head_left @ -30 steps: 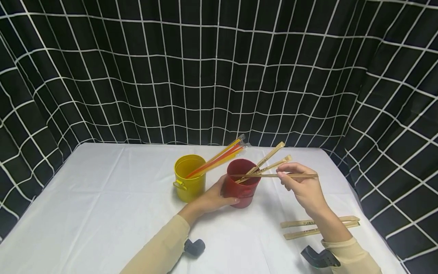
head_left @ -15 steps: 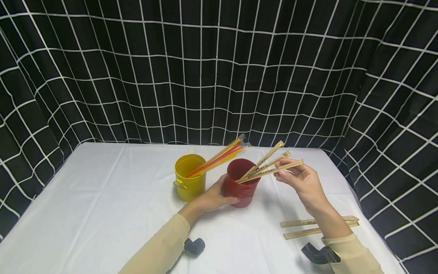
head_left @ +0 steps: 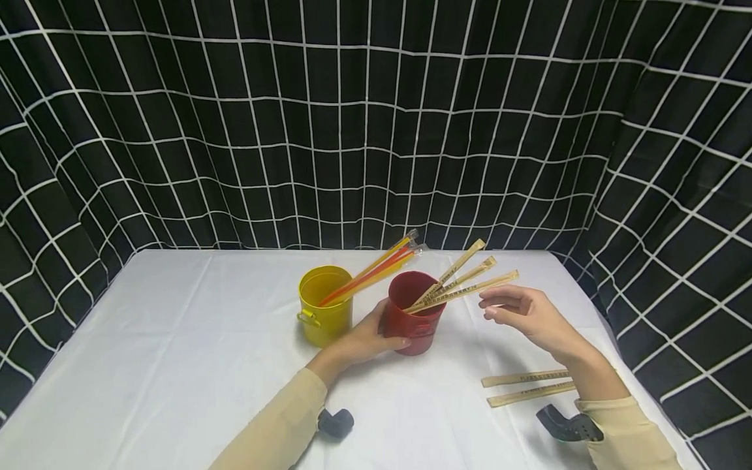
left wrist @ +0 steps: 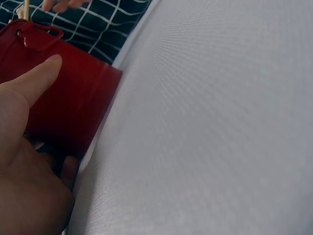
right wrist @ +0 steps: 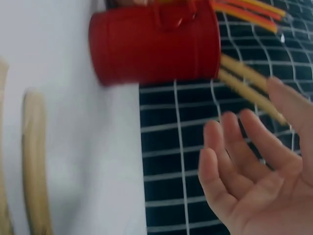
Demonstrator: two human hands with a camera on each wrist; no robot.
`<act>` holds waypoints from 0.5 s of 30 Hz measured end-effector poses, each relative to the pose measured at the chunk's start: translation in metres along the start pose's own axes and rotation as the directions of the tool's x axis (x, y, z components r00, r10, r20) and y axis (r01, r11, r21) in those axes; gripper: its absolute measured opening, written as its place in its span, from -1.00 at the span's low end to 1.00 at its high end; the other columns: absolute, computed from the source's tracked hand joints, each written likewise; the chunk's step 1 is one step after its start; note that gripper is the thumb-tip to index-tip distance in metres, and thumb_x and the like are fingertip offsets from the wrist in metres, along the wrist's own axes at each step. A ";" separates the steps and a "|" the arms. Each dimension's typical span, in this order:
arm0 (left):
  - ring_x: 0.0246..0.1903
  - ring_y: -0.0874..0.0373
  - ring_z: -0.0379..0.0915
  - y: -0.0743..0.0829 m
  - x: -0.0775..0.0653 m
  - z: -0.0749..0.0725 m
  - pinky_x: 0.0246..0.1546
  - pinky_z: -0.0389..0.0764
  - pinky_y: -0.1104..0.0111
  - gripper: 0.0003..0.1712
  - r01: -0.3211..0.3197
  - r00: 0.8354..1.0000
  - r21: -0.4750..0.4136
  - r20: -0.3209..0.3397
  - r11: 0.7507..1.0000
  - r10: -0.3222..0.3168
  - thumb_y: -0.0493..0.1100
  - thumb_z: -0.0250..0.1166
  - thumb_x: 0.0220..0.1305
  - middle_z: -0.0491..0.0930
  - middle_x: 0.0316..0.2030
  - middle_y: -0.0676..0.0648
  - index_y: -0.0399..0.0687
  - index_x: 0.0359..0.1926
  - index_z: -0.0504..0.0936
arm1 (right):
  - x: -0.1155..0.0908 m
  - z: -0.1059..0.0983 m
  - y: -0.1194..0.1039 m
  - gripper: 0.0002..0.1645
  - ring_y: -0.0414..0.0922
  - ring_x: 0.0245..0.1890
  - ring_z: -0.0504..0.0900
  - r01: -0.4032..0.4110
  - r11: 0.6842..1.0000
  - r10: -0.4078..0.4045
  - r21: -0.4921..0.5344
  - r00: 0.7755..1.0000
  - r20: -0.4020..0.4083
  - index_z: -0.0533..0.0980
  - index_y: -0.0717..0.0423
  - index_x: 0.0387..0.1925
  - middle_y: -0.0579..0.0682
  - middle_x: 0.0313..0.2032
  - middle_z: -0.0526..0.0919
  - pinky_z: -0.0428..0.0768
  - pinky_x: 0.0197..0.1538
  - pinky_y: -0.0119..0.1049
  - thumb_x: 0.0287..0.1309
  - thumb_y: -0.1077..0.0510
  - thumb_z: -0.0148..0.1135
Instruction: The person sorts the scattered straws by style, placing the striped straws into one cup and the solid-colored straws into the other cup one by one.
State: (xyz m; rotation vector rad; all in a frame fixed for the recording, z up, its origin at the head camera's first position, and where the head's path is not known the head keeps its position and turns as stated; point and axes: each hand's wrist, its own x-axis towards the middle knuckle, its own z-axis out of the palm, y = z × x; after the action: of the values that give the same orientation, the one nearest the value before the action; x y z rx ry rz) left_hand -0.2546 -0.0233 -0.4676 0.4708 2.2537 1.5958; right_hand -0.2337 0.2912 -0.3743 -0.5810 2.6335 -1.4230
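Observation:
My left hand [head_left: 367, 339] grips the small red bucket [head_left: 418, 333] low on its side, thumb across the front. In the left wrist view the thumb lies along the red bucket's wall [left wrist: 73, 93] below its handle loop. Three slim paper-wrapped sticks [head_left: 467, 289], printed with dark letters, lean out over the bucket's right rim. My right hand [head_left: 529, 316] hovers to the right of their upper ends, fingers loosely bent and holding nothing. The right wrist view shows that right hand [right wrist: 259, 181] with its fingers spread apart, beside the bucket [right wrist: 156, 44].
Close to the left hand stands a yellow bucket [head_left: 326, 323] holding yellow and orange straws [head_left: 376, 271] in clear wrappers. Two more paper-wrapped sticks [head_left: 529, 393] lie on the white tablecloth [head_left: 176, 365] at the right, partly behind my right forearm. A black gridded curtain [head_left: 352, 130] hangs behind.
My right hand lowered a third paper-wrapped stick into the red bucket, let it go and drew back to the right. The left hand keeps its grip on the bucket.

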 end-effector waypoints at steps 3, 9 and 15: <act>0.59 0.02 0.00 0.000 0.001 0.002 0.59 0.13 0.01 0.11 -0.001 1.000 -0.002 -0.002 1.000 0.001 0.05 0.43 0.23 0.10 0.59 -0.03 0.08 0.61 -0.04 | -0.008 -0.010 0.013 -0.55 -0.45 0.00 0.66 -0.005 0.999 0.007 -0.042 0.998 0.058 0.51 0.33 0.19 0.37 0.14 0.63 0.61 0.03 -0.55 0.38 0.15 0.23; 0.59 0.02 -0.01 -0.002 0.002 0.002 0.59 0.13 0.01 0.11 -0.002 1.000 -0.001 -0.008 1.000 0.002 0.04 0.44 0.23 0.09 0.60 -0.03 0.08 0.61 -0.04 | -0.025 -0.032 0.046 -0.58 -0.40 0.02 0.66 -0.014 0.998 0.026 -0.067 0.982 0.189 0.54 0.35 0.17 0.17 0.12 0.70 0.61 0.01 -0.55 0.36 0.21 0.22; 0.58 0.02 0.01 -0.002 0.003 0.000 0.59 0.14 0.02 0.10 -0.014 1.000 0.002 -0.008 1.000 0.014 0.03 0.44 0.23 0.10 0.59 -0.04 0.07 0.61 -0.04 | -0.028 -0.046 0.073 -0.61 -0.41 0.03 0.66 0.028 0.998 -0.012 -0.049 0.954 0.299 0.56 0.39 0.13 0.02 0.05 0.75 0.61 0.02 -0.56 0.33 0.26 0.24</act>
State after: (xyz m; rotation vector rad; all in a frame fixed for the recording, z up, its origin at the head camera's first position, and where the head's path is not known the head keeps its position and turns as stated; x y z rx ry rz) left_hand -0.2571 -0.0224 -0.4696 0.4821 2.2631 1.6055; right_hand -0.2404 0.3733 -0.4113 -0.7643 2.4367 -1.1657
